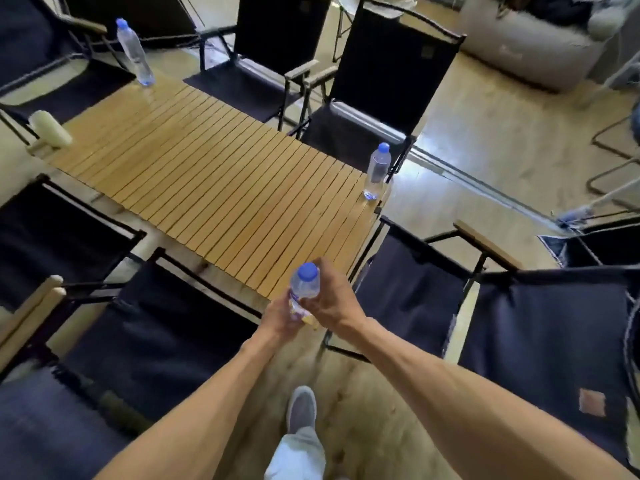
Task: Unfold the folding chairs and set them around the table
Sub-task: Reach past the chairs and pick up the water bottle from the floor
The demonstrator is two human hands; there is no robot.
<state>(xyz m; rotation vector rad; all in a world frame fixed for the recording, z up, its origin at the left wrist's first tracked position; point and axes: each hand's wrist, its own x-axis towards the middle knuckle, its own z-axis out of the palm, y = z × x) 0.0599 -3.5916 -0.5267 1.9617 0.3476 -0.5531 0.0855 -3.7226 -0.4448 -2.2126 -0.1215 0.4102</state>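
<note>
A slatted wooden table [214, 181] stands in the middle, ringed by unfolded black folding chairs: two on the far side [263, 46] [388, 74], one near left [166, 337], one near right [412, 292]. At the table's near corner I hold a clear water bottle with a blue cap [304, 284] upright. My left hand [282, 317] grips its lower part and my right hand [332, 299] wraps its upper body.
Two more water bottles stand on the table, one at the far left corner [133, 51], one at the right corner [377, 171]. A cream cylinder [50, 128] lies at the left edge. More black chairs crowd both sides. A grey sofa [526, 46] sits far right.
</note>
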